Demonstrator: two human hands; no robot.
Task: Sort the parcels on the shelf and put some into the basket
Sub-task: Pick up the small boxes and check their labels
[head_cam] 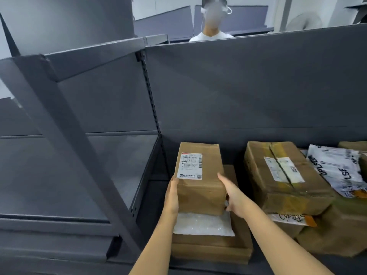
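Note:
A narrow cardboard box point(200, 187) with a white shipping label lies on top of a white padded mailer point(200, 225), which lies on a flat brown box point(214, 249). My left hand point(172, 197) presses flat against the narrow box's left side. My right hand point(233, 197) grips its right near corner, thumb up along the side. Both hold the box between them. No basket is in view.
A larger taped box point(282, 177) sits to the right on other cardboard boxes, beside a crumpled white plastic mailer point(337, 167). Dark grey shelving point(89, 159) stands at left with a bare shelf board. A person stands behind the grey back panel point(258, 86).

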